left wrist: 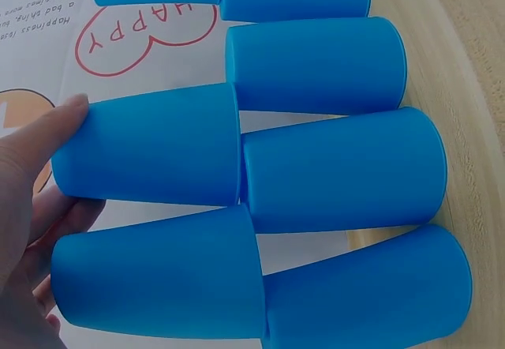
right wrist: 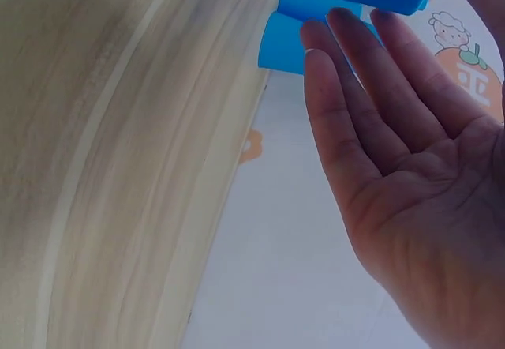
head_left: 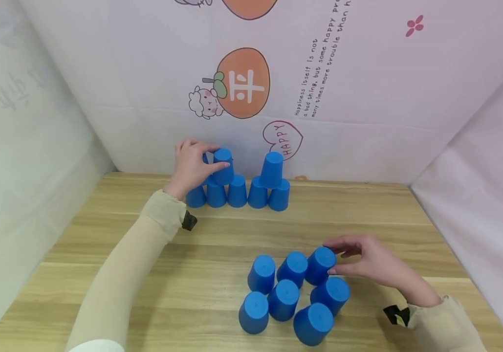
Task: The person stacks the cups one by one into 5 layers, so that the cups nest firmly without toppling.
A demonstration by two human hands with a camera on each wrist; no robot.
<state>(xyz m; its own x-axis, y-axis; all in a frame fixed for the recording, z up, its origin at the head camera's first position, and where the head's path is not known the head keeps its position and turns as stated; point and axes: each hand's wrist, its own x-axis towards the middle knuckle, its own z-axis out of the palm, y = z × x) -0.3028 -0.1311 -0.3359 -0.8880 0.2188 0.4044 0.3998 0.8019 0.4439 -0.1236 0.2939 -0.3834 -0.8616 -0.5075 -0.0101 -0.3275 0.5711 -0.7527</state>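
Close by, just right of the middle of the counter (head_left: 365,215), six loose cups (head_left: 283,300) stand mouth down in a cluster, a useful way to set them, since the narrow bases point up toward a reaching hand. At the cluster's far right corner, the right hand (head_left: 370,261) grips the corner cup (head_left: 320,266) lightly, it seems, thumb on its near side and fingertips on its far side, high by the base; whether its rim has left the counter I cannot tell. Farther off, along the counter's far edge, five base cups (head_left: 237,191) stand mouth down in a row, presumably as footing for an upper tier. Toward the row's right end, the end cup (head_left: 272,170) straddles two of them. Toward the left, the left hand (head_left: 191,166) pinches the held cup (left wrist: 150,144) between thumb and fingers near its narrow base, which likely leaves the wide rim free to sit across the two cups beneath. Just beside it, partly hidden by that hand in the head view, another upper cup (left wrist: 158,274) bridges the two leftmost base cups.
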